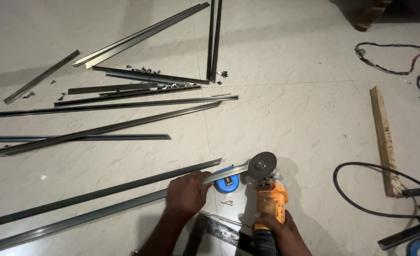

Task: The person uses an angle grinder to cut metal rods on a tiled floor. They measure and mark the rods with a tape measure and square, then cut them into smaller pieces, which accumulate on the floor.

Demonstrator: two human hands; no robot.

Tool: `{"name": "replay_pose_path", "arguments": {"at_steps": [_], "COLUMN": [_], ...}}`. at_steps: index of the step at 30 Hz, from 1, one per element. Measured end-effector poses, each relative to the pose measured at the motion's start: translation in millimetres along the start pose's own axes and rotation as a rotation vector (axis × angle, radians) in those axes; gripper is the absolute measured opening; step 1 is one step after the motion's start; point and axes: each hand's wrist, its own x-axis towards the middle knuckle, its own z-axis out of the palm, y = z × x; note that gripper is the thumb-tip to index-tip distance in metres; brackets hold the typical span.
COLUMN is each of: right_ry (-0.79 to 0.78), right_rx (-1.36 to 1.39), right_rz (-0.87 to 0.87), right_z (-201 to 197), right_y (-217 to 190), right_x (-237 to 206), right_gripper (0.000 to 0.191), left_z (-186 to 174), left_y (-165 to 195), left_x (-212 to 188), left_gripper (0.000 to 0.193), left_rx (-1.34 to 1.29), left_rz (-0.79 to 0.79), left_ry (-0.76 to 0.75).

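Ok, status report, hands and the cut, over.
Left hand pins metal strip to floor. Right hand grips orange grinder, disc at strip end. Blue tape measure beside the cut.

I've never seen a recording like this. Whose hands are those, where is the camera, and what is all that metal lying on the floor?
The camera sits on a person's head and looks down, so the two hands are that person's own. The left hand presses down on a long metal strip, whose end rests across a round blue object I cannot identify. The right hand grips an orange angle grinder; its cutting disc meets the strip's tip. On the pale tiled floor lie many more metal strips and small offcuts. To the right are a wooden batten, a black power cable and a bundle of wires.
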Motion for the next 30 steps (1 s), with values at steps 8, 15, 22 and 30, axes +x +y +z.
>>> {"name": "replay_pose_path", "arguments": {"at_steps": [8, 15, 22, 30], "right_ry": [-0.058, 0.007, 0.046, 0.035], "right_rx": [-0.063, -0.053, -0.041, -0.073], "right_rz": [-0.049, 0.005, -0.015, -0.046], "right_z": [-7.5, -5.0, -7.1, -16.1], "right_y": [3.9, 1.9, 6.9, 16.0], "right_x": [10.1, 10.9, 13.0, 25.8], "right_gripper": [0.066, 0.068, 0.069, 0.066], "left_z": [4.5, 0.1, -0.2, 1.5], "left_y": [-1.7, 2.5, 2.9, 1.3], "left_x": [3.6, 2.6, 2.5, 0.9], "left_gripper": [0.025, 0.023, 0.022, 0.021], "left_rx": [0.033, 0.008, 0.022, -0.031], "left_rz": [0.013, -0.011, 0.008, 0.042], "left_ry": [0.004, -0.016, -0.009, 0.034]}}
